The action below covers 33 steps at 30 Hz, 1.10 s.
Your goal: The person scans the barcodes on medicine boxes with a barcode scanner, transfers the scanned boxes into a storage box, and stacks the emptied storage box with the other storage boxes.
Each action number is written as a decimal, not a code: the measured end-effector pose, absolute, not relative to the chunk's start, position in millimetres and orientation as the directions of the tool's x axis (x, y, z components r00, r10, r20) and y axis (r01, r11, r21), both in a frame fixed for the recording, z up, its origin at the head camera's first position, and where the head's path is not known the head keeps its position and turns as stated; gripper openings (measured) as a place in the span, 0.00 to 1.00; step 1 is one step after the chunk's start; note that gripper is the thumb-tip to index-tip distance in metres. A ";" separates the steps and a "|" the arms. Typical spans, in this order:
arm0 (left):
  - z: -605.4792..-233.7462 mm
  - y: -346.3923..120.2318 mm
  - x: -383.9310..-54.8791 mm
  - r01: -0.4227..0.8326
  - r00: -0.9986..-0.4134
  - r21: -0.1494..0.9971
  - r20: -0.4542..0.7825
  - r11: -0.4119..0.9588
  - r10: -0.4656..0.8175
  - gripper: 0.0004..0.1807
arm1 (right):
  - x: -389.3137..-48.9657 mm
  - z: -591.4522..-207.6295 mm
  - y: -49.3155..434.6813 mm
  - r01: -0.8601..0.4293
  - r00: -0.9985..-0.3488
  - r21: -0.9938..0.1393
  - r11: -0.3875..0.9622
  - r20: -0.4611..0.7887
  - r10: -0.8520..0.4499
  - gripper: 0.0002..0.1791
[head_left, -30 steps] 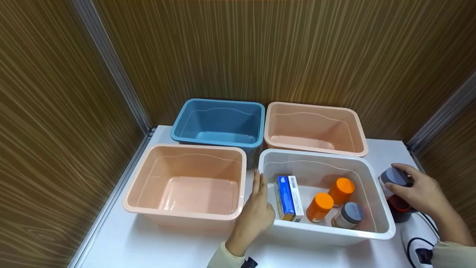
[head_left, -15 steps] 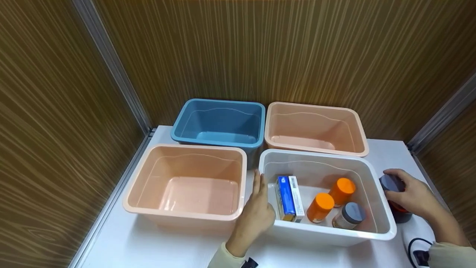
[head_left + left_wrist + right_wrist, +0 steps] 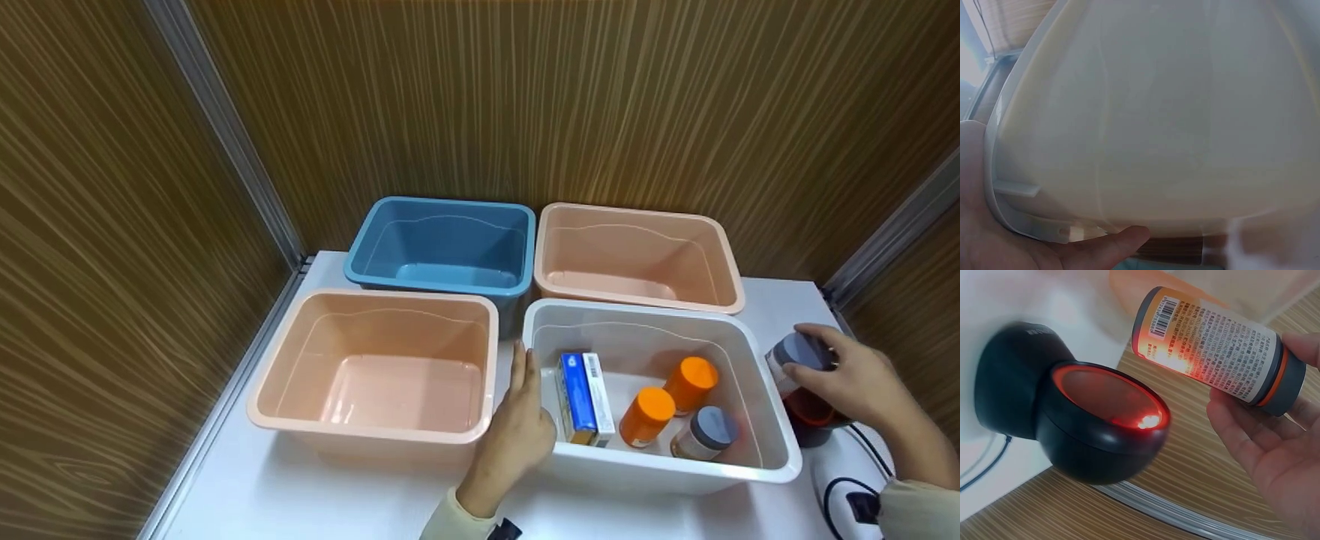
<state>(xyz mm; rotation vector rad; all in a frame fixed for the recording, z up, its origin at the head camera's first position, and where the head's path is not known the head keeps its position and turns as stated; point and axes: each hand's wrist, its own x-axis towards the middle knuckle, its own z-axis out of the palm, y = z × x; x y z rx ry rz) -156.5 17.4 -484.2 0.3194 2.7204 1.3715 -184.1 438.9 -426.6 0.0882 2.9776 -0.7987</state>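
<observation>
My right hand (image 3: 862,379) grips a supplement bottle (image 3: 801,356) by its dark grey lid end, to the right of the white bin (image 3: 645,466). In the right wrist view the bottle (image 3: 1207,346) is tilted and apart from a black barcode scanner (image 3: 1100,453). Red light from the scanner falls on the label beside the barcode. With straight fingers my left hand (image 3: 517,431) touches the left end of the white bin. Inside that bin are blue and white boxes (image 3: 585,397), two orange-capped bottles (image 3: 648,415) and a grey-lidded bottle (image 3: 705,435).
A peach bin (image 3: 371,435) stands at front left. Behind are a blue bin (image 3: 442,286) and a second peach bin (image 3: 637,300). The scanner's black cable (image 3: 870,450) runs along the table at the right. Wood-grain panels (image 3: 480,97) enclose the table.
My right hand dipped the bottle toward the scanner half a second ago, then moved it back up and slightly right. My left hand stays in place.
</observation>
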 end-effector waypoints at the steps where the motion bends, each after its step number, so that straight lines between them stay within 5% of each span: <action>1: -484.3 17.3 -156.5 0.150 -0.975 0.802 0.024 0.577 0.220 0.41 | -184.4 -424.0 438.9 0.069 -0.997 -0.497 0.865 -0.057 0.047 0.43; 18: -484.1 17.9 -156.5 0.138 -0.977 0.813 0.018 0.565 0.213 0.42 | -201.4 -370.2 426.1 0.044 -0.984 -0.505 0.862 0.128 0.125 0.42; 33: -484.4 22.6 -158.7 0.122 -0.981 0.811 0.011 0.573 0.193 0.42 | -239.2 -334.7 378.1 -0.073 -0.993 -0.487 0.870 0.119 -0.016 0.46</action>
